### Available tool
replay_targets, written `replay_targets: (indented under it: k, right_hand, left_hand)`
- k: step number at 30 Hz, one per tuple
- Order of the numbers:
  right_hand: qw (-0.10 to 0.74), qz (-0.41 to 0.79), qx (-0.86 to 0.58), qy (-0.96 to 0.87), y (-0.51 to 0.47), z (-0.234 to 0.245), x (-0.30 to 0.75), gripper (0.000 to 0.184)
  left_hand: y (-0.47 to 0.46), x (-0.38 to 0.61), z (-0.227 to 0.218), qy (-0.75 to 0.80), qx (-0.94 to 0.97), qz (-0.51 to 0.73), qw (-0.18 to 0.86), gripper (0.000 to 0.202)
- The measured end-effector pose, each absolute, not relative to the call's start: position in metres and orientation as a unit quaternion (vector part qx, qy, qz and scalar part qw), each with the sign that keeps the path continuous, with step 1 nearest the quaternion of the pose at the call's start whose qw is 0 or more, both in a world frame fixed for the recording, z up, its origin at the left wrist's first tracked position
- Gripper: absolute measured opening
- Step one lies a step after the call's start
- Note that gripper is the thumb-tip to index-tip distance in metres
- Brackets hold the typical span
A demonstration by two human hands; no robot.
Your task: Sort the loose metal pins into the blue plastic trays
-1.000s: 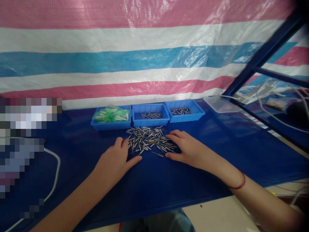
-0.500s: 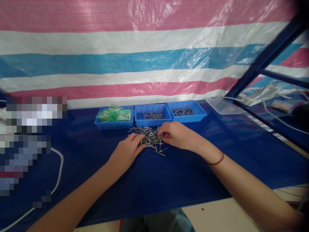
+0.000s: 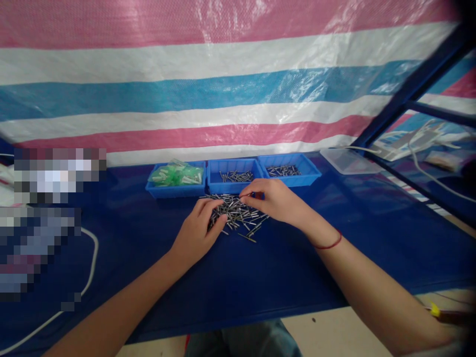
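A loose pile of thin silvery metal pieces [image 3: 235, 213], which look like blind rivets, lies on the blue table. At its left side is my left hand [image 3: 199, 225], thumb and fingers apart, fingertips touching the pieces. My right hand [image 3: 273, 198] is over the pile's upper right, with thumb and index finger brought together in a pinch. Whatever is between those fingertips is too small to make out. Behind the pile stand a middle blue bin [image 3: 234, 187] and a right blue bin [image 3: 308, 171], each with similar metal pieces inside.
A left blue bin [image 3: 174, 192] holds green plastic bags with pale pieces. A clear plastic lid or tray [image 3: 349, 161] lies at the back right, near a dark blue metal frame [image 3: 390, 116]. A white cable [image 3: 95, 248] curves along the left. Striped sheeting [image 3: 223, 94] hangs behind.
My right hand has risen slightly away from me over the pile. My left thumb and fingers have spread wider. Some pieces have shifted, with more lying at the pile's right.
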State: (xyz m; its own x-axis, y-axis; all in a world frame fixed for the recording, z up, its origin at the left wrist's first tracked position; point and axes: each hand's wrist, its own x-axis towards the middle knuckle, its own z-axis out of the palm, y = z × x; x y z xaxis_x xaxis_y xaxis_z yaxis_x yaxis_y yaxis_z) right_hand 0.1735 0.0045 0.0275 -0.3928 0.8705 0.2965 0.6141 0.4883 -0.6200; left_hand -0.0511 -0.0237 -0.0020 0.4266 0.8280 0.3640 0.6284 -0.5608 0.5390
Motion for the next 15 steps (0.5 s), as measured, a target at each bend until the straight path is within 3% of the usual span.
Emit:
replay_targets:
  k: [5, 8, 11, 15]
  right_hand:
    - [0.390, 0.435, -0.451, -0.675, -0.003, 0.024, 0.159, 0.021]
    - [0.400, 0.557, -0.430, -0.588, -0.010, 0.025, 0.151, 0.026]
    - [0.396, 0.619, -0.405, -0.545, -0.013, 0.023, 0.146, 0.027]
    - [0.413, 0.646, -0.384, -0.514, -0.013, 0.022, 0.147, 0.028]
  left_hand:
    - [-0.021, -0.037, -0.003, 0.411, 0.796, 0.408, 0.178, 0.026]
    - [-0.020, -0.027, -0.003, 0.433, 0.750, 0.447, 0.222, 0.028]
    - [-0.019, -0.023, 0.001, 0.454, 0.725, 0.455, 0.246, 0.013]
    - [-0.014, -0.019, 0.011, 0.437, 0.721, 0.468, 0.265, 0.012]
